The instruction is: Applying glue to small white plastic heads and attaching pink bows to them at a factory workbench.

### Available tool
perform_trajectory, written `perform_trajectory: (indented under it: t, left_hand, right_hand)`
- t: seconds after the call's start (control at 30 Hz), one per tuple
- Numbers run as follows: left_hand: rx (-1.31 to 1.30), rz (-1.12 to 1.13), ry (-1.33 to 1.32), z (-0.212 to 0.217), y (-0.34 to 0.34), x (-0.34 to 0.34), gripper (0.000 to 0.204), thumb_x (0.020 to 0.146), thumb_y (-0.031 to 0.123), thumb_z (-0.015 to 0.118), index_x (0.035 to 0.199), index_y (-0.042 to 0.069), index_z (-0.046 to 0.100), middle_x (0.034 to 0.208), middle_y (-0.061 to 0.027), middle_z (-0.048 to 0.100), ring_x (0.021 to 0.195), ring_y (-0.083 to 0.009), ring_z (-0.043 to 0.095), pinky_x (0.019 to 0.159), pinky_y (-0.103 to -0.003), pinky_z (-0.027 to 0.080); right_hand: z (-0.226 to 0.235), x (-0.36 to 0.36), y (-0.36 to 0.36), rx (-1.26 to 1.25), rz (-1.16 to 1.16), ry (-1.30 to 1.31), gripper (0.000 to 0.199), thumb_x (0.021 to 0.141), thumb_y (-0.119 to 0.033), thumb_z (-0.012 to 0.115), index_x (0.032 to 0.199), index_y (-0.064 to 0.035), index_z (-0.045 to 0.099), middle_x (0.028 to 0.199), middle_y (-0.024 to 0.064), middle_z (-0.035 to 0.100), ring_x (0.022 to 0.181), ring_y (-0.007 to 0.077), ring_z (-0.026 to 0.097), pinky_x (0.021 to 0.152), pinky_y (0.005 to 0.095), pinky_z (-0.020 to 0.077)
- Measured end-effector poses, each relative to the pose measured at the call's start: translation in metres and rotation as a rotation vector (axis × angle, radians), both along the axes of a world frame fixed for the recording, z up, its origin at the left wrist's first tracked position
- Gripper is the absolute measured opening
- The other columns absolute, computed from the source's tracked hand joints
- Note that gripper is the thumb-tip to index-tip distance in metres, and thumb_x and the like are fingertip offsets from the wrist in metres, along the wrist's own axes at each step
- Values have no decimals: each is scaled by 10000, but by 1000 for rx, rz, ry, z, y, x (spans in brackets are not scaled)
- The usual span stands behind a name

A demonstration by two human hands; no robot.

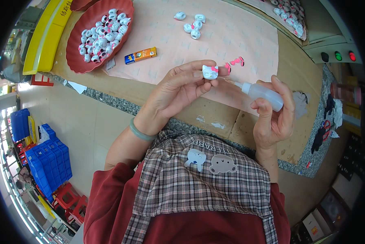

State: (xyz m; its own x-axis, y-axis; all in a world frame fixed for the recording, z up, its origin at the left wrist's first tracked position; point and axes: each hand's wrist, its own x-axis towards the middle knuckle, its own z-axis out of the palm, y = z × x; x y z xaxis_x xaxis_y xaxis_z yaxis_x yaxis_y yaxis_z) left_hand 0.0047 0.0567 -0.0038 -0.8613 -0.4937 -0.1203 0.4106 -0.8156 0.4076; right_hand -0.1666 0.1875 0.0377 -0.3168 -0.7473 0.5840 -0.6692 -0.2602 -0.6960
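Note:
Between the fingertips of my left hand (pixel 182 83) is a small white cat-shaped toy head (pixel 209 72) with a pink bow on it. My right hand (pixel 277 116) grips a translucent squeeze bottle (pixel 264 96), tilted so its thin nozzle points left toward the toy head. The tip comes close to the head; whether they touch I cannot tell. Just beyond my hands, several small pink pieces (pixel 236 61) lie on the pale paper. Farther back on the same paper rests a loose group of white toy heads (pixel 195 26).
A red scalloped bowl (pixel 74 55) piled with white toy heads stands at the far left, beside a yellow bin (pixel 48 38). An orange and blue small box (pixel 140 55) lies near the bowl. Green and red lit buttons (pixel 345 56) sit on a machine at the right.

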Motion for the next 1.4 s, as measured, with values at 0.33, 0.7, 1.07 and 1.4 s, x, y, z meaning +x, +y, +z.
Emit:
perform_trajectory:
  t: [0.33, 0.7, 1.07, 1.4]
  left_hand:
    - [-37, 18, -95, 0, 0, 1, 392, 876, 63, 513, 1235, -78, 445, 1177, -257, 523, 956, -226, 598, 852, -268, 509]
    - [11, -33, -56, -1, 4, -2, 377, 891, 58, 494, 1221, -113, 433, 1143, -265, 534, 913, -219, 611, 826, -262, 519]
    - [10, -7, -62, -2, 0, 1, 361, 883, 47, 501, 1200, -117, 444, 1123, -271, 541, 934, -239, 608, 812, -268, 533]
    - [6, 49, -85, -4, -7, 13, 366, 866, 28, 507, 1198, -114, 447, 1121, -270, 538, 943, -266, 601, 808, -279, 540]
  right_hand:
    - [0, 2, -1, 17, 8, -96, 356, 857, -66, 592, 1179, 53, 495, 951, 181, 623, 662, 134, 567, 570, 210, 454]
    - [0, 5, -3, 22, -5, -237, 362, 821, -78, 657, 1130, 62, 531, 942, 178, 620, 714, 166, 621, 563, 226, 480]
    - [4, -7, -6, -22, 69, -587, 339, 849, -65, 606, 1162, 11, 500, 931, 133, 605, 601, 97, 524, 514, 194, 421]
    - [-19, -25, -19, 329, 29, -839, 208, 802, -23, 643, 964, -33, 514, 914, 63, 567, 673, 98, 550, 551, 227, 441]
